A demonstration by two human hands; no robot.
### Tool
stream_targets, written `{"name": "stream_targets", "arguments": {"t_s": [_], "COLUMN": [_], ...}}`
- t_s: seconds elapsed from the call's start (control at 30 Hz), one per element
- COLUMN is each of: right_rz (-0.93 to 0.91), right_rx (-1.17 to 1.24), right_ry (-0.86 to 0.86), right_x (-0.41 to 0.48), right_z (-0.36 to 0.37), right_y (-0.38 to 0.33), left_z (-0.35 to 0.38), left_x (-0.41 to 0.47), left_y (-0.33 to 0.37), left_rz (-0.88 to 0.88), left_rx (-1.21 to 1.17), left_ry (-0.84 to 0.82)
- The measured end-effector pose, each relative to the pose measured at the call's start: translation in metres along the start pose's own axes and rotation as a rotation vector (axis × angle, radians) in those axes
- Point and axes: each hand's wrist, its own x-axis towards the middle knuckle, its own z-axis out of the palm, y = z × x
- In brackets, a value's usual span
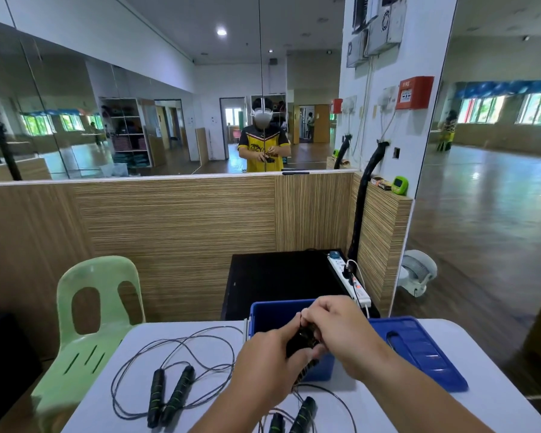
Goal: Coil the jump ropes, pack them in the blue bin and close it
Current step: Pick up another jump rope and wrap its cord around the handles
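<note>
Gripping with left hand (pixel 267 362), pinching with right hand (pixel 336 323) a jump rope (pixel 305 340) by the blue bin (pixel 274 315), probably securing its coil.

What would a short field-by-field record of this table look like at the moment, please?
hands: left hand and right hand both grip the held jump rope, close to the blue bin
blue bin: open, on the table
lid: flat on the table, right of the bin
loose jump rope: uncoiled, left of the bin, handles side by side
third jump rope: handles at the near edge, partly out of view
</note>
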Motion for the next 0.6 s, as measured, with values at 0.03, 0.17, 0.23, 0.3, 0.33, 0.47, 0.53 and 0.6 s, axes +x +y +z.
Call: {"name": "stream_targets", "arguments": {"t_s": [0.03, 0.17, 0.23, 0.3, 0.33, 0.47, 0.53, 0.6], "right_rz": [0.005, -0.087, -0.155, -0.208, -0.227, -0.247, -0.164, -0.02], "right_rx": [0.007, -0.129, -0.239, -0.258, -0.222, -0.1, -0.048, 0.008], "right_ry": [-0.004, -0.106, -0.139, -0.144, -0.143, 0.02, 0.131, 0.165], "right_x": [0.0, -0.005, -0.009, -0.011, -0.012, -0.009, -0.006, -0.004], "right_z": [0.0, -0.009, -0.013, -0.018, -0.022, -0.042, -0.05, -0.05], "right_y": [-0.001, -0.006, -0.007, -0.006, -0.005, 0.009, 0.025, 0.046], "left_z": [0.0, 0.004, 0.005, 0.007, 0.009, 0.015, 0.018, 0.021], "left_x": [0.001, 0.0, 0.0, -0.002, -0.002, 0.0, 0.001, 0.002], "left_y": [-0.002, -0.006, -0.005, -0.005, -0.004, -0.005, -0.004, -0.002], "left_rz": [-0.001, -0.038, -0.059, -0.07, -0.079, -0.142, -0.169, -0.184], "left_rx": [-0.017, -0.144, -0.209, -0.27, -0.295, -0.405, -0.455, -0.5], "left_ry": [-0.006, -0.04, -0.035, -0.016, -0.002, 0.036, 0.049, 0.067]}}
